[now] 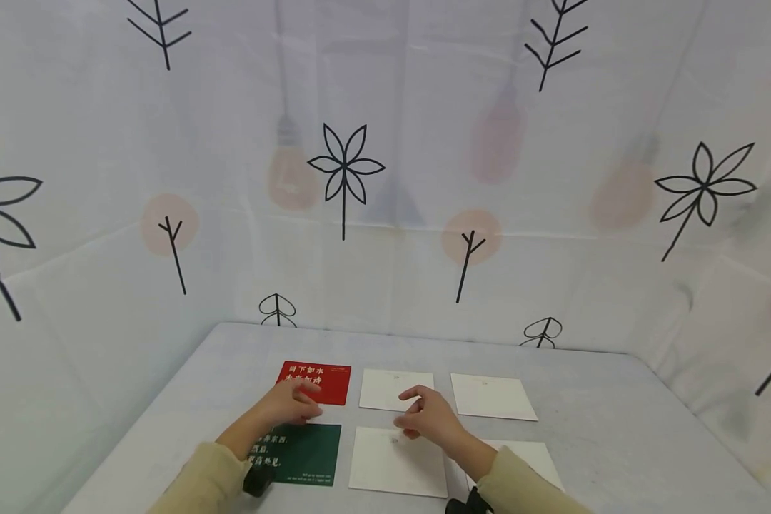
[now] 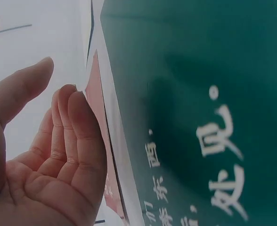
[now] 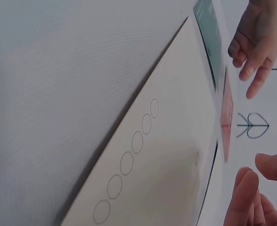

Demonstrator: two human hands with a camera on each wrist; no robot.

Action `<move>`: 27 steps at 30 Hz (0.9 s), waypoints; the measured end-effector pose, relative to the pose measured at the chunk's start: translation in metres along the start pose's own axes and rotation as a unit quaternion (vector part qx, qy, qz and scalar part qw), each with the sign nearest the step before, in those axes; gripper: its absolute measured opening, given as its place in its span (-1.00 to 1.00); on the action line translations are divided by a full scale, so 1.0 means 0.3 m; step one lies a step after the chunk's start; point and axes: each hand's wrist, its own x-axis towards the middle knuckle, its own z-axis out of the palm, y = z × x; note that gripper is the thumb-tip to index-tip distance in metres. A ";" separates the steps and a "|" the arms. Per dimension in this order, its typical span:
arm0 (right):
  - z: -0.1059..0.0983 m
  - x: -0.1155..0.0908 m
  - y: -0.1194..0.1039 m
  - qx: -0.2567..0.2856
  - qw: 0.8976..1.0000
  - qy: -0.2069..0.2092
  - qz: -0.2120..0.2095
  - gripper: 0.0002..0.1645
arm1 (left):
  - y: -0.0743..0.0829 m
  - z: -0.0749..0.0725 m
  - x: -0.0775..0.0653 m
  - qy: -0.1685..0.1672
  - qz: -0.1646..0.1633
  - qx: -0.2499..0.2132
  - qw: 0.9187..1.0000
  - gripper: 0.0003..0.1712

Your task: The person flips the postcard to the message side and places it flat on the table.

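Observation:
My left hand (image 1: pixel 289 403) hovers between a red card (image 1: pixel 331 385) and a green card (image 1: pixel 311 455), both printed with white Chinese characters. In the left wrist view its palm and loosely bent fingers (image 2: pixel 86 136) hold nothing, with the thumb apart. My right hand (image 1: pixel 433 421) hangs over two white cards, one behind (image 1: pixel 379 385) and one in front (image 1: pixel 392 471). Its fingers are slightly bent around empty air. The right wrist view shows a row of outlined circles along the edge of a white card (image 3: pixel 185 89).
Two more white cards lie at the right, one at the back (image 1: pixel 493 397) and one in front (image 1: pixel 533 457), partly hidden by my right sleeve (image 1: pixel 520 485). The cards form two rows on a pale table (image 1: pixel 617 428). A patterned curtain (image 1: pixel 392 278) rises behind it.

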 end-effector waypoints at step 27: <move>0.107 0.074 -0.046 -0.008 0.999 0.024 0.026 -0.53 | -0.063 -0.100 0.059 0.059 -0.051 0.032 0.996 -0.41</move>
